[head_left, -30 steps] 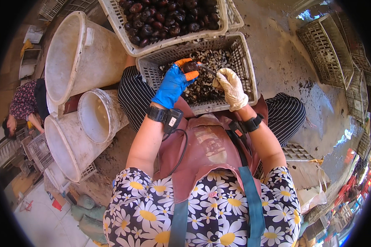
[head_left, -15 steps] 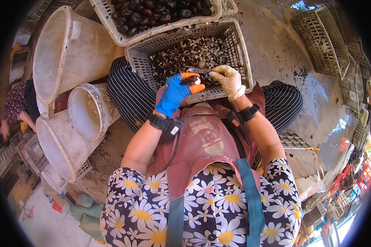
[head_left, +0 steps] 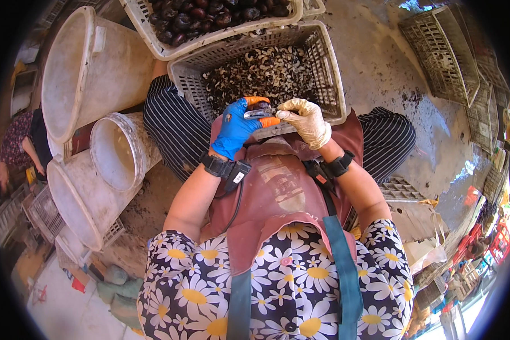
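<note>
My left hand (head_left: 232, 130), in a blue glove with orange finger covers on thumb and forefinger, is closed around a dark, round water chestnut (head_left: 259, 105). In a pale, stained glove, my right hand (head_left: 306, 123) grips a small metal peeler (head_left: 257, 114), its blade lying across the chestnut between the left thumb and finger. Both hands are above the near rim of a grimy white crate (head_left: 335, 73). Dark and white peelings (head_left: 266, 73) cover its bottom. Beyond it, a second crate (head_left: 232, 42) is heaped with dark reddish-brown water chestnuts (head_left: 195, 20).
Large white buckets (head_left: 68, 73) lean at the left, with a smaller bucket (head_left: 116, 150) among them. Stacked slatted crates (head_left: 442, 54) stand at the right on a wet, dirty floor (head_left: 374, 62). Another person (head_left: 22, 139) is bent over at the far left.
The peeler has moved left from beside the chestnut onto it. White flesh that showed on the chestnut is now out of sight. My hands have come closer together.
</note>
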The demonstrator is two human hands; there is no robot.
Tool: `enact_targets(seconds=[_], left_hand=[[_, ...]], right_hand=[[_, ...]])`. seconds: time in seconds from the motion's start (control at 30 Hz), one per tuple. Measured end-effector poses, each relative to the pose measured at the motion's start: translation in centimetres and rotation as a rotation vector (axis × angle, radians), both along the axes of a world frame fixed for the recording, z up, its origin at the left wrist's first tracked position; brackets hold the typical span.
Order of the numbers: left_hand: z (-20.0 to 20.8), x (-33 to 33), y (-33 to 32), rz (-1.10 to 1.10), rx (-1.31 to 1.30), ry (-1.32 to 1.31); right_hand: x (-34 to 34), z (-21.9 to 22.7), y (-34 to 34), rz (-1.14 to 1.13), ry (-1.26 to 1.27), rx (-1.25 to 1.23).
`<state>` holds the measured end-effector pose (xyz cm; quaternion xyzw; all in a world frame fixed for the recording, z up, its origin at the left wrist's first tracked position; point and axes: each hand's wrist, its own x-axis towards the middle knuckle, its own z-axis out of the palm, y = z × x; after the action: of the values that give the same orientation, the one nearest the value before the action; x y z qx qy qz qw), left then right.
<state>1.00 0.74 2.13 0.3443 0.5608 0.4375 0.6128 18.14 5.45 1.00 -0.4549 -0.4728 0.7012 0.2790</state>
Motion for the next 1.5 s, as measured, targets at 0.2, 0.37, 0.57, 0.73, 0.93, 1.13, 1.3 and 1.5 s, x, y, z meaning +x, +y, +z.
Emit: enact_targets(seconds=[0.2, 0.37, 0.57, 0.73, 0.93, 1.13, 1.3, 1.5], left_hand=[[0.5, 0.7, -0.7, 0.066, -0.034, 0.050], [-1.9, 0.2, -0.4, 0.040, 0.059, 0.165], [-0.8, 0.5, -0.5, 0.155, -0.062, -0.172], [-0.7, 0.5, 0.1, 0.135, -0.060, -0.071], [-0.3, 0.4, -0.1, 0.178, -0.071, -0.194], [-1.1, -0.1, -0.4, 0.128, -0.025, -0.115], [1.1, 0.3, -0.7, 0.126, -0.261, -0.148], [0.1, -0.3, -0.6, 0.164, -0.034, -0.226]], right_hand=[[3.6, -5.7, 1.9, -0.178, -0.295, 0.035], [-0.1, -1.6, -0.5, -0.045, 0.058, 0.036], [3.6, -5.9, 2.1, -0.206, -0.196, -0.078], [-0.1, -1.6, -0.1, -0.097, 0.113, -0.048], [3.1, -6.2, 1.9, -0.217, -0.016, 0.000], [-0.2, -0.6, -0.6, -0.079, 0.033, 0.002], [2.7, -6.6, 1.4, -0.178, -0.192, 0.055], [1.9, -2.8, 1.1, -0.210, 0.081, 0.000]])
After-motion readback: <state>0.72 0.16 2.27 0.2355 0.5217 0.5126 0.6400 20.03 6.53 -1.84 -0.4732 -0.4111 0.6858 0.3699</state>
